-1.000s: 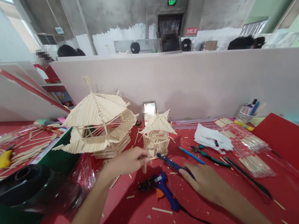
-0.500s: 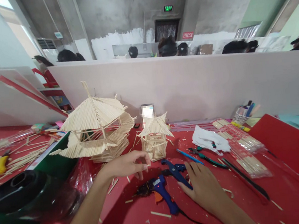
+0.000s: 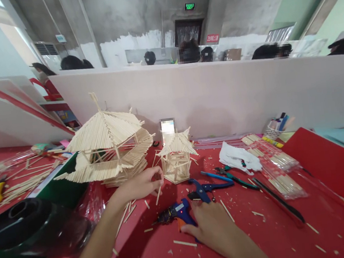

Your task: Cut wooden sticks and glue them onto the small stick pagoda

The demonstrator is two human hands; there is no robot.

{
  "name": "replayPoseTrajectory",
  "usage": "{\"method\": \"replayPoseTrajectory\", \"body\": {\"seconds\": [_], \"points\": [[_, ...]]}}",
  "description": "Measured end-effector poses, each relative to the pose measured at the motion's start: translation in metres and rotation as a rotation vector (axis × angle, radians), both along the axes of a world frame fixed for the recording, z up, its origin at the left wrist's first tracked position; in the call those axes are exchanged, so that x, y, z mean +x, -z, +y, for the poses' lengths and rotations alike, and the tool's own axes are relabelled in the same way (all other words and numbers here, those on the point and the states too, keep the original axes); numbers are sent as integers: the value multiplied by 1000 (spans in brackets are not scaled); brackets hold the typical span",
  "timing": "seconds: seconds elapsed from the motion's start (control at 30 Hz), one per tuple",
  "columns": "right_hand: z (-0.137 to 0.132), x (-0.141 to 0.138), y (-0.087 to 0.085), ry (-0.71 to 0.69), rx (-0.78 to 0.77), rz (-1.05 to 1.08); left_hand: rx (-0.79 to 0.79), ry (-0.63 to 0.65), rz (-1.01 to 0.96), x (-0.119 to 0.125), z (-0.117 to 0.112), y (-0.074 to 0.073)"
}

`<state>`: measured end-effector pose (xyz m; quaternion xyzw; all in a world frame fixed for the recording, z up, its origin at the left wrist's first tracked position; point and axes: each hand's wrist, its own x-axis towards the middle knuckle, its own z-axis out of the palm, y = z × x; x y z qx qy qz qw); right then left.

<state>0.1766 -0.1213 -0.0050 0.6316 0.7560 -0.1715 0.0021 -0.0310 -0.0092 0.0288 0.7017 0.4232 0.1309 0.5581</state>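
Glue gun (image 3: pixel 184 212), green "EXIT" sign (image 3: pixel 189 6) beyond

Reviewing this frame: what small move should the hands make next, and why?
Probably close the right hand around the glue gun and lift it. That hand is already over the gun's handle, the gun lies on the red table, and the left hand holds a thin wooden stick ready beside the small stick pavilion.

The blue cutter (image 3: pixel 202 191) partly blocks the gap between glue gun (image 3: pixel 182 211) and small pavilion (image 3: pixel 178 145).
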Motion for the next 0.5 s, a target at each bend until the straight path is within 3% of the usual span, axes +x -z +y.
{"method": "replayPoseTrajectory", "body": {"seconds": [0.17,0.27,0.37,0.5], "points": [[-7,12,16,-31,-72,172,127,-3,98,-5,1,-5],[-8,31,17,43,-161,559,212,-13,161,-8,3,-7],[-9,46,15,123,-255,1005,199,-5,193,-10,4,-5],[-5,59,22,248,-50,1197,137,-7,171,-6,7,4]]}}
